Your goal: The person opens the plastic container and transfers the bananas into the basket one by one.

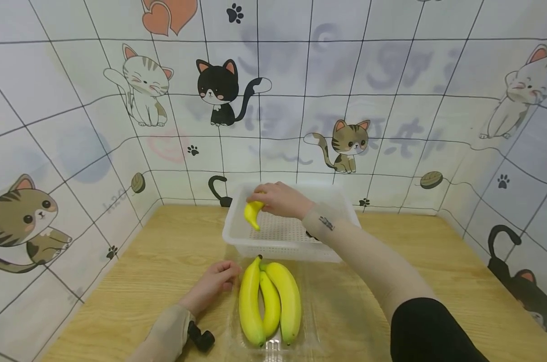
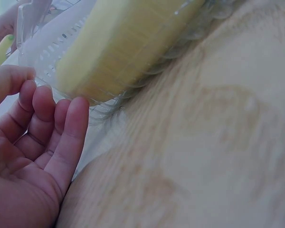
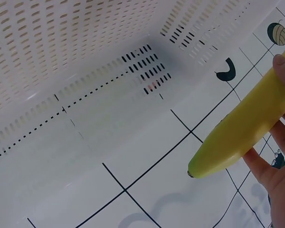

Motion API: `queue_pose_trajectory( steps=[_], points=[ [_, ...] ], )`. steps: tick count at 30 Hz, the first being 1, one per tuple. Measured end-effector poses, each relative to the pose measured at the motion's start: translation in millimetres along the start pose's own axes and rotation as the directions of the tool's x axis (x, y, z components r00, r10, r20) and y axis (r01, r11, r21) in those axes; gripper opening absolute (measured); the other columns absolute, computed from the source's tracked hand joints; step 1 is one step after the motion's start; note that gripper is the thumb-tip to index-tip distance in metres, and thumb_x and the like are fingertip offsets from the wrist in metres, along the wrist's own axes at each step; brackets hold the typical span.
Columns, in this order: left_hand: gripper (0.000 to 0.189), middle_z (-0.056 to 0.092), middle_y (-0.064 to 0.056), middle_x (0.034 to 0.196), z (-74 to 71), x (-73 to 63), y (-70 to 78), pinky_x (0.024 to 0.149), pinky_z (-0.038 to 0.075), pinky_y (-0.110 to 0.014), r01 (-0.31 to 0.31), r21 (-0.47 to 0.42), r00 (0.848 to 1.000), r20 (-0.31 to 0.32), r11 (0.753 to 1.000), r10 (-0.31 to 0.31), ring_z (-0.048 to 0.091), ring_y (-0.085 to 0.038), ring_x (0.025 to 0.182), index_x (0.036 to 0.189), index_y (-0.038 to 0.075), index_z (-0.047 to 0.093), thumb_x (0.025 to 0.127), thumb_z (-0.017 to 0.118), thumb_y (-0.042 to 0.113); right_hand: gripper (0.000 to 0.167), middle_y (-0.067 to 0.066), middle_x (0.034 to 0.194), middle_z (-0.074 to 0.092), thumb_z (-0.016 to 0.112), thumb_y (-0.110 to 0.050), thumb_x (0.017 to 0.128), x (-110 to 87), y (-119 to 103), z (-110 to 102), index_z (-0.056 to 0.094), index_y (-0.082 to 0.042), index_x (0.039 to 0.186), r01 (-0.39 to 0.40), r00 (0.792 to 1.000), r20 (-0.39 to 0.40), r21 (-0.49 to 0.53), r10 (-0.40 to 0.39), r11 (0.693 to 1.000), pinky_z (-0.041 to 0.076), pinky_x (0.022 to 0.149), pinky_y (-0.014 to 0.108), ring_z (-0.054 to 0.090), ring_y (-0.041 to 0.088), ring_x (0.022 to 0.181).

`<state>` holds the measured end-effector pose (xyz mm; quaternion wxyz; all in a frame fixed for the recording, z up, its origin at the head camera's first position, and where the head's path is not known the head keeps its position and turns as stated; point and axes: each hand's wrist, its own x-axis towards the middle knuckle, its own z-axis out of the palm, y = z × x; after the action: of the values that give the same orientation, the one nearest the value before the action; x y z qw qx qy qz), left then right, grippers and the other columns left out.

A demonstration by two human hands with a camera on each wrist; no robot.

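Observation:
My right hand (image 1: 280,198) grips a yellow banana (image 1: 253,215) above the left part of a white perforated plastic basket (image 1: 291,246). In the right wrist view this banana (image 3: 242,128) slants with its greenish tip over the basket, the thumb on one side and fingers on the other. Three more bananas (image 1: 289,299) lie side by side in a clear plastic tray (image 1: 311,327) in front of the basket. At the tray's far left corner is my left hand (image 1: 214,282). Its thumb and curled forefinger pinch the tray's thin rim, as the left wrist view shows.
A wooden tabletop (image 1: 164,251) carries the basket and tray. White tiled walls with cartoon cats (image 1: 219,90) stand behind and on both sides, the back one close behind the basket. A small black device (image 1: 201,338) sits at the left wrist.

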<state>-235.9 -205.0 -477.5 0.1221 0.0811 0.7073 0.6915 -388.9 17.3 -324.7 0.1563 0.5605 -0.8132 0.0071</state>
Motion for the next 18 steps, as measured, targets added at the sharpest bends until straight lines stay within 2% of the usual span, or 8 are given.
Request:
queue_pose_trajectory(
  steps=[14,18],
  points=[
    [0.019,0.049,0.000,0.080,0.5,-1.5,-0.4,0.067,0.044,-0.027,0.010,-0.016,1.000,-0.004,1.000,-0.010,0.048,-0.013,0.077,0.084,0.008,0.055,0.096,0.060,0.022,0.041,0.003,0.120,0.061,0.073,-0.014,0.087,4.7,8,15,0.059,-0.024,0.124,-0.018,1.000,-0.026,-0.047,0.017,0.999,0.047,0.084,0.039,0.058,0.021,0.105],
    [0.020,0.049,0.000,0.079,-0.1,-1.1,-1.0,0.067,0.043,-0.026,0.012,-0.017,1.000,-0.008,1.000,-0.012,0.048,-0.013,0.076,0.083,0.009,0.055,0.096,0.061,0.023,0.039,0.003,0.118,0.062,0.073,-0.014,0.088,7.0,8,19,0.060,-0.025,0.123,-0.013,1.000,0.001,-0.056,0.014,0.998,0.048,0.083,0.038,0.058,0.020,0.103]
  ],
)
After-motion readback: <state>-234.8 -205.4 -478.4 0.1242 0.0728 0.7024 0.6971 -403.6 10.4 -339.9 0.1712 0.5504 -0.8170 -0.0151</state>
